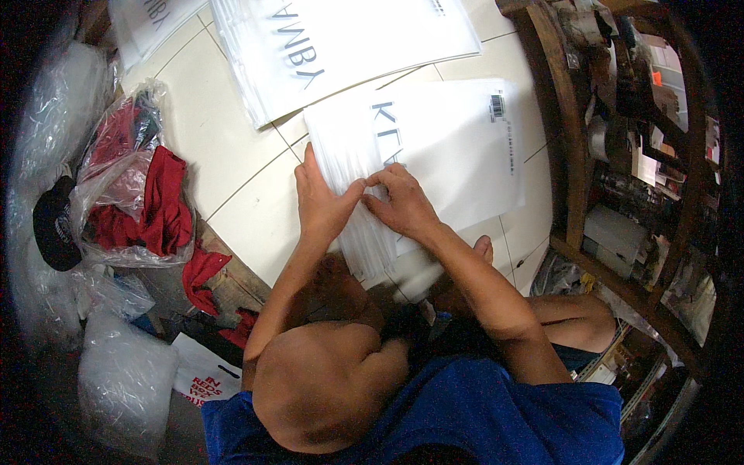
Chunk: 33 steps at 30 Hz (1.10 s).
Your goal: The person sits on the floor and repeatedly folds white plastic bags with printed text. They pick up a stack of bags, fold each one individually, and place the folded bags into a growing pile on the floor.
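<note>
In front of my crossed legs lies a stack of white, translucent plastic bags (457, 155) with dark lettering and a barcode. Its left side is fanned into many layered edges. My left hand (322, 203) grips that fanned side, fingers along the outer edge and thumb over the top. Close beside the left thumb, my right hand (401, 203) has its thumb and index finger pinched at the layers, with the other fingers curled over the bags. How many layers sit in the pinch is hidden.
Another stack of white bags (364, 46) lies just beyond, and a third pile (151, 27) is at the far left. Red cloth in clear plastic (167, 201), a black cap (56, 225) and clear wrap (124, 380) crowd the left. A wooden rack (573, 155) stands at right.
</note>
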Each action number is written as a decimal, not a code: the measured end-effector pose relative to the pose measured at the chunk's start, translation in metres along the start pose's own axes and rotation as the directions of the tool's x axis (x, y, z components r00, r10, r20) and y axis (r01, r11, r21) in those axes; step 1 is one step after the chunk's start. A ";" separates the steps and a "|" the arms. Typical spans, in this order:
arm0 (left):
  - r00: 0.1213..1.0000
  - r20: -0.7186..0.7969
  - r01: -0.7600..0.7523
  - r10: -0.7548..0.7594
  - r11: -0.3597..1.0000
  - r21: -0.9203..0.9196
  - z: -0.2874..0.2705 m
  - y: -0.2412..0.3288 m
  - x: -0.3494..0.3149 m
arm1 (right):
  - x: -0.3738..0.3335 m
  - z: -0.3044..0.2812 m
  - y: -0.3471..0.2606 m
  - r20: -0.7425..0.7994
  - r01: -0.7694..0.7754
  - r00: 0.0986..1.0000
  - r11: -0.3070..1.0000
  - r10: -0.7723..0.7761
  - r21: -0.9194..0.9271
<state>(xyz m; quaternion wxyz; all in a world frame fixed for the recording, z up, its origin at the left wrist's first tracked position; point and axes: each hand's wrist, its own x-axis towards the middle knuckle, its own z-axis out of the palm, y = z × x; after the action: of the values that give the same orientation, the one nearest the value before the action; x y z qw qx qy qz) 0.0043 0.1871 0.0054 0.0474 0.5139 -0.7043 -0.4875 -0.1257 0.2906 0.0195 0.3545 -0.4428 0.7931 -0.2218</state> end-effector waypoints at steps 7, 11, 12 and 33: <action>0.999 -0.019 -0.049 0.049 0.999 -0.002 0.003 -0.007 0.000 | 0.003 0.004 -0.002 0.025 -0.054 0.998 0.996 0.056 -0.078; 0.999 0.000 -0.035 0.035 0.999 0.001 0.001 -0.006 -0.001 | 0.004 -0.005 0.012 0.058 -0.109 0.993 0.992 0.105 0.058; 0.999 -0.001 -0.034 0.034 0.999 0.001 0.001 -0.005 -0.001 | 0.004 -0.008 0.014 0.068 -0.118 0.991 0.988 0.112 0.098; 0.998 0.000 -0.060 0.060 0.998 -0.022 0.002 -0.010 -0.001 | -0.006 -0.001 -0.005 -0.006 -0.066 0.998 0.998 0.066 -0.008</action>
<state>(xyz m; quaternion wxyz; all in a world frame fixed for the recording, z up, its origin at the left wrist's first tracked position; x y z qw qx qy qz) 0.0105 0.1891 -0.0020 0.0671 0.4918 -0.7141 -0.4937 -0.1218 0.2935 0.0254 0.3575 -0.4173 0.8092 -0.2080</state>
